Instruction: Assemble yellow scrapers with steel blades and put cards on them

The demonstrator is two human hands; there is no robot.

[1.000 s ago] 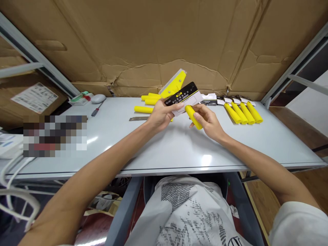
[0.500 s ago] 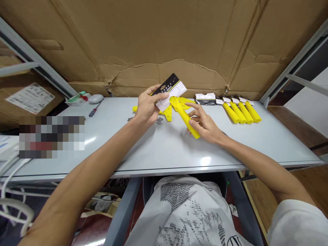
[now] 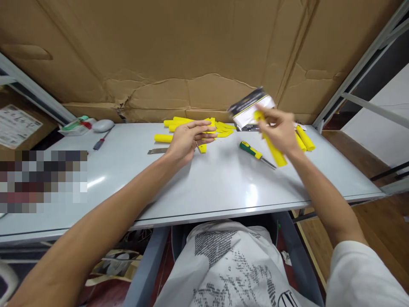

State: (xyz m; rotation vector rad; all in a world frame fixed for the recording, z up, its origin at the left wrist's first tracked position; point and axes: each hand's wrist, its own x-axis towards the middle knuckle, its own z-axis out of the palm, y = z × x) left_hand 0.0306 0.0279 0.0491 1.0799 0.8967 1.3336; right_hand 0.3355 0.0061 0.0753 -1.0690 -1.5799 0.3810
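My right hand (image 3: 279, 128) grips a yellow scraper (image 3: 274, 151) near its head, above the right part of the table. A black and white packaging card (image 3: 252, 108) is at its upper end, blurred by motion. With nothing in it, my left hand (image 3: 191, 140) is held over the middle of the table, its fingers stretched out. Behind and beside that hand lie several yellow scraper parts (image 3: 163, 138), partly hidden by it. A flat metal blade (image 3: 157, 151) rests at its left. Between the hands is a green and yellow screwdriver (image 3: 252, 150).
More yellow scrapers (image 3: 306, 138) lie at the back right, partly behind my right hand. At the back left are a small tray (image 3: 76, 126), a white rounded object (image 3: 103, 125) and a dark-handled screwdriver (image 3: 99, 143). A cardboard sheet (image 3: 179, 51) stands along the table's back edge.
My left hand has let go of the card and opened. My right hand has carried the scraper and card to the right, uncovering the green and yellow screwdriver. The view has shifted slightly.
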